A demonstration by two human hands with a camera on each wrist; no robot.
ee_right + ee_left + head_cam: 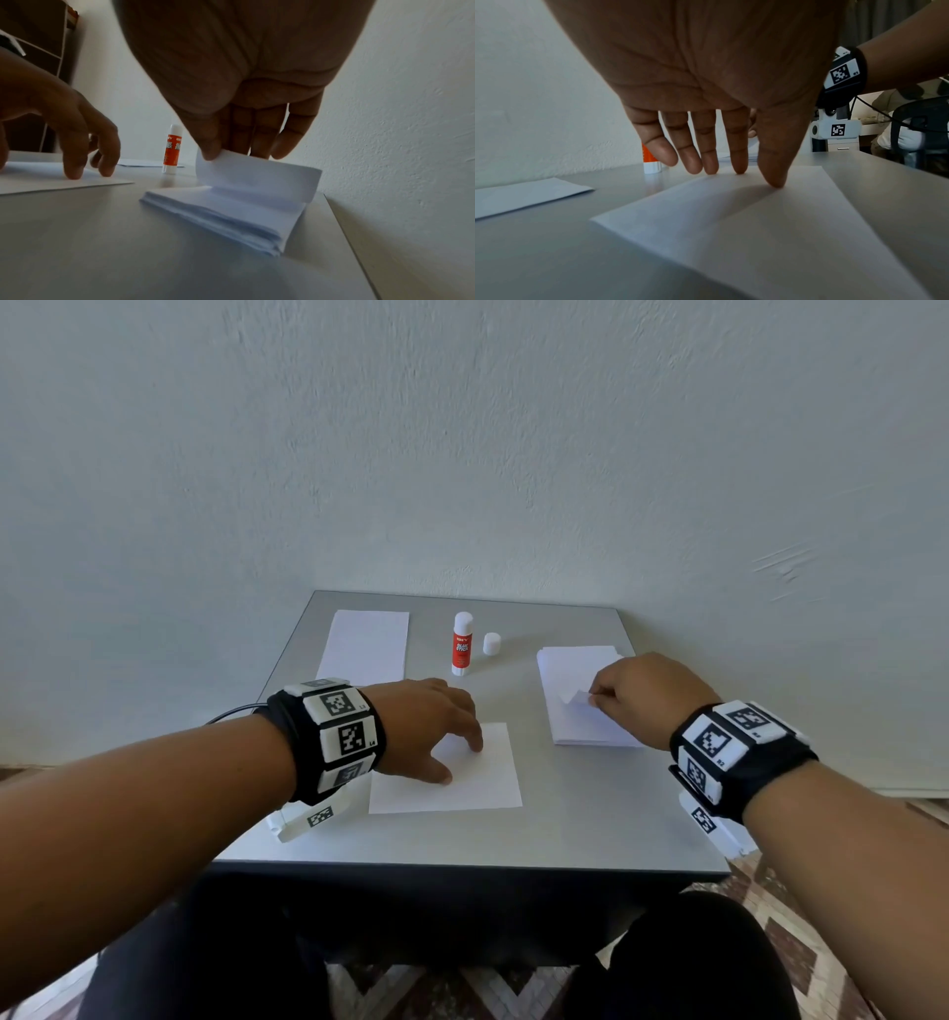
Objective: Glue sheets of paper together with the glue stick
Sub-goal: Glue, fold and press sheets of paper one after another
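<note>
Lower centre of the head view: left hand (pixel 429 719), fingers straight, presses a single white sheet (pixel 477 783) flat on the grey bench (pixel 590 824). Right of it, right hand (pixel 637 695) pinches the curled corner of the top sheet (pixel 257 172) of a paper stack (pixel 575 721). Upper centre, the uncapped orange-and-white glue stick (pixel 461 643) stands upright, its white cap (pixel 491 644) just beside it. Another sheet (pixel 365 645) lies upper left.

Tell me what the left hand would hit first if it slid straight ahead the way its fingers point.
Probably the upright orange-and-white glue stick: the left hand points across the single white sheet toward it. Depth is unclear, so it might pass just beside it.
</note>
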